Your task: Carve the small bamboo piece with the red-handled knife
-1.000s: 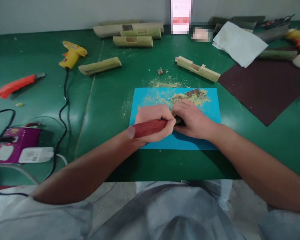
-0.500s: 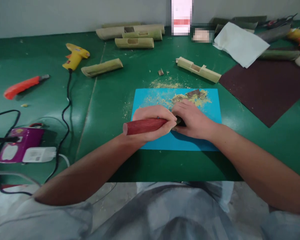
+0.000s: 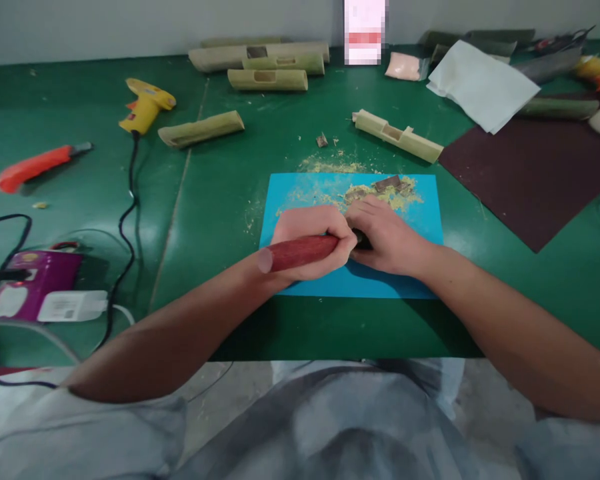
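Note:
My left hand is closed around the red wooden handle of a tool, its butt end toward me and to the left. The tool's working end is hidden at the fingertips. Pressed close against it, my right hand has its fingers curled over a small dark piece, mostly covered, whose kind I cannot make out. Both hands are over a blue sheet. Pale shavings and a flat brown chip lie just beyond my fingers.
A notched bamboo piece lies past the sheet, beside brown sandpaper-like sheet. At left are a yellow glue gun, orange utility knife, purple power box and cords. Several bamboo lengths line the back.
The red handle's butt end has swung slightly right and a little toward me, with my left hand shifting right. My right hand stays almost in place. The view has tilted slightly.

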`<move>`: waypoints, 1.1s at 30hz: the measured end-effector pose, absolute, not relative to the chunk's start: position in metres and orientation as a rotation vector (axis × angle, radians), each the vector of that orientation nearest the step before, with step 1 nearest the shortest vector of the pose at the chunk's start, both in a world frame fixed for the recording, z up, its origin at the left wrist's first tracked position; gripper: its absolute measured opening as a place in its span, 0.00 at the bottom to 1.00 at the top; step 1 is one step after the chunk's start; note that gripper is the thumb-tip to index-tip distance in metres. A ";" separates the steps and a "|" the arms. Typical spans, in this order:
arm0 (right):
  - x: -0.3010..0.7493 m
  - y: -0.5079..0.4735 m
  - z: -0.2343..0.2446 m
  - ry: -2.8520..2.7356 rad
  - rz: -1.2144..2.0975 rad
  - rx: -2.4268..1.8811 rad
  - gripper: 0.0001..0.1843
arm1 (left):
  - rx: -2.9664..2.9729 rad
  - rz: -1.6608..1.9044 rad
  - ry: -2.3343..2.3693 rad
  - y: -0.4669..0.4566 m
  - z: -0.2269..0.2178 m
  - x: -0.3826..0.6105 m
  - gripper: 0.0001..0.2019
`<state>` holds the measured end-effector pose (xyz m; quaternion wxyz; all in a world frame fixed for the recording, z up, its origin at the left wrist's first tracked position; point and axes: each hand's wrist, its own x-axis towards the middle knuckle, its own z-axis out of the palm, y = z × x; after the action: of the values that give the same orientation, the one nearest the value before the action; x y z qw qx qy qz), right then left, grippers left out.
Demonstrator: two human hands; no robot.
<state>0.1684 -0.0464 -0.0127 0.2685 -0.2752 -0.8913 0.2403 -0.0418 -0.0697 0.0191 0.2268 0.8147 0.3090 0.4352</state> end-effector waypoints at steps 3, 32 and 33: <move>0.169 -0.047 -0.013 -2.401 0.649 -0.737 0.07 | 2.270 1.239 0.760 -0.068 0.016 -0.043 0.10; 0.168 -0.048 -0.012 -2.437 0.649 -0.812 0.09 | 2.143 1.128 0.821 -0.068 0.026 -0.047 0.09; 0.168 -0.048 -0.012 -2.434 0.658 -0.815 0.09 | 2.149 1.136 0.820 -0.067 0.024 -0.045 0.09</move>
<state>0.1677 -0.0481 -0.0119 0.2435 -0.2984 -0.8909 0.2408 -0.0452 -0.0672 0.0245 0.2843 0.8032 0.3063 0.4246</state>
